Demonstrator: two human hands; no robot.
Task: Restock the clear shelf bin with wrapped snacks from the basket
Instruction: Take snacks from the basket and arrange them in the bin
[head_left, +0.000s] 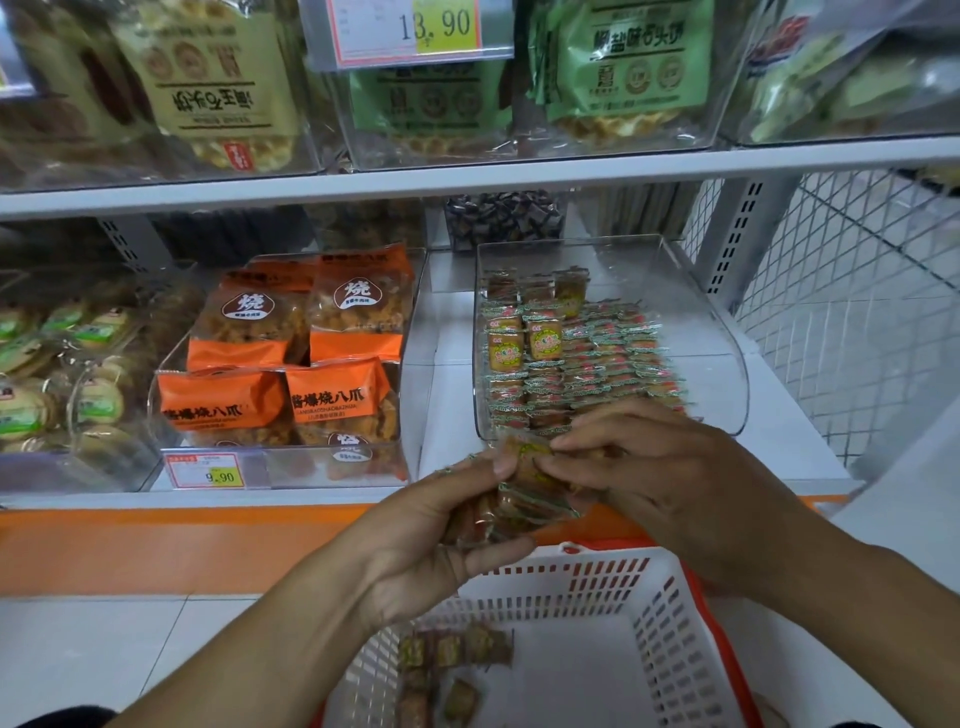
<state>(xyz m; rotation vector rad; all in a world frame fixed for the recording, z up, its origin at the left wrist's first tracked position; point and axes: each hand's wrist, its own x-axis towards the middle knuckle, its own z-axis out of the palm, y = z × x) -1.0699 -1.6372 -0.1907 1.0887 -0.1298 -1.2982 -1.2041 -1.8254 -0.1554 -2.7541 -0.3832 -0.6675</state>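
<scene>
1. The left hand (441, 535) is curled round a stack of wrapped snacks (524, 493), thumb over the top and fingers underneath. It holds them just in front of the clear shelf bin (727, 332), above the basket (597, 613).
2. The right hand (670, 467) pinches the top packet of that stack between thumb and fingertips, at the bin's front lip.
3. The step in hand looks like peeling packets off the stack and laying them into the bin. To do it well, I would lift one packet at a time clear of the lip, keeping the left hand's hold firm so the slippery wrappers do not fan out and fall.
4. The rows already in the bin (582, 353) overlap like tiles, label up. A new packet likely belongs at the near end of a row, slid under the same slant so the pattern stays neat.
5. The bin looks well filled, with bare floor only along its far right side. A few loose packets (452, 649) lie in the basket's near left corner, so the job seems close to done.
6. The bin sits on a white shelf (779, 415) with an orange front edge. Left of the bin stands another clear bin of orange snack bags (291, 374) with a price tag (205, 470). Above the bin, an upper shelf carries green bags (623, 67). Right of the bin is a white wire mesh panel (857, 270). Below it lies a pale tiled floor (104, 654).
</scene>
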